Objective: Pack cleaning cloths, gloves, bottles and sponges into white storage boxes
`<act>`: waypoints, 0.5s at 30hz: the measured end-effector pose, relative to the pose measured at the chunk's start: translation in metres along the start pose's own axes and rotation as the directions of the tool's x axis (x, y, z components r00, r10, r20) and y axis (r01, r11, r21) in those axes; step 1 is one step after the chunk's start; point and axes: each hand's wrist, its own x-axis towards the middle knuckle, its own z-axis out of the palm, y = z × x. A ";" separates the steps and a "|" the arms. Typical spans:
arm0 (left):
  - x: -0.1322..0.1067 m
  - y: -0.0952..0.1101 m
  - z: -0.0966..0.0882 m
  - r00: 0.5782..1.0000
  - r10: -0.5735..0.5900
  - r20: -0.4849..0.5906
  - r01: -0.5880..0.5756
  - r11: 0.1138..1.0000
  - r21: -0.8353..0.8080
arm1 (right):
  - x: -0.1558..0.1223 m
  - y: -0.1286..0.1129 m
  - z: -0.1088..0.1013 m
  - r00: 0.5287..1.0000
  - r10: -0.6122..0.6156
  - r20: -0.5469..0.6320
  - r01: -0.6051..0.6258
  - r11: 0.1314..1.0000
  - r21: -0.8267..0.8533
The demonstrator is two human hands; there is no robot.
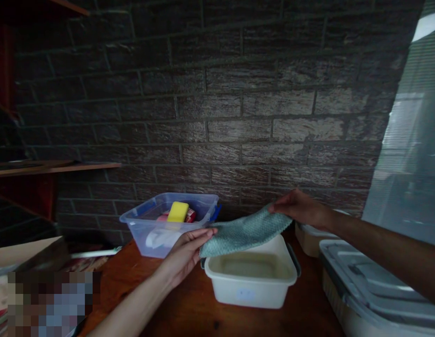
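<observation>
**Item 1, teal cloth (245,231).** A waffle-textured cleaning cloth is hanging in the air, stretched between both hands. Its long axis is running left to right and rising a little toward the right end. It is lying directly over the back half of the white tub. Whether its lower edge is touching the rim cannot be told.

**Item 2, left hand (184,252).** It is reaching in from the lower left. Its grip is clamped on the cloth's lower left end, with the thumb on top and the fingers underneath. This is the hand nearer the tub's front.

**Item 3, right hand (301,208).** It is coming in from the right and sitting higher. Its grip is closed over the cloth's upper right end, and the underside is hidden.

**Item 4, white tub (252,292).** A rectangular tub is standing on the wooden surface (189,309), below the cloth and between the two hands. It is holding a shallow fill of cloudy liquid (252,267).

**Item 5, clear bin (133,217).** It is standing behind and to the left of the tub, just beside the left hand. It is carrying a yellow sponge (178,211), a red packet (190,215) and a white item (157,238) too blurred to name.

**Item 6, grey-lidded box (361,276).** It is sitting shut at the right, under the right forearm, with its contents hidden. A beige container (308,238) is standing behind it.

**Backdrop.** A brick wall (224,103) is running behind everything, and a wooden shelf (56,167) is jutting out at the left.
</observation>
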 end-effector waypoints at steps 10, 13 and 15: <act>-0.002 0.003 -0.001 0.978 0.190 0.089 -0.209 0.922 0.325 | -0.026 0.034 0.012 0.997 0.068 0.045 -0.072 0.993 0.095; 0.006 -0.005 -0.002 0.975 0.215 0.052 -0.221 0.934 0.282 | -0.031 0.036 0.015 0.998 0.058 0.016 -0.059 0.995 0.078; 0.011 -0.006 -0.002 0.967 0.253 0.024 -0.250 0.927 0.280 | -0.032 0.034 0.016 0.999 0.040 -0.033 -0.037 0.994 0.107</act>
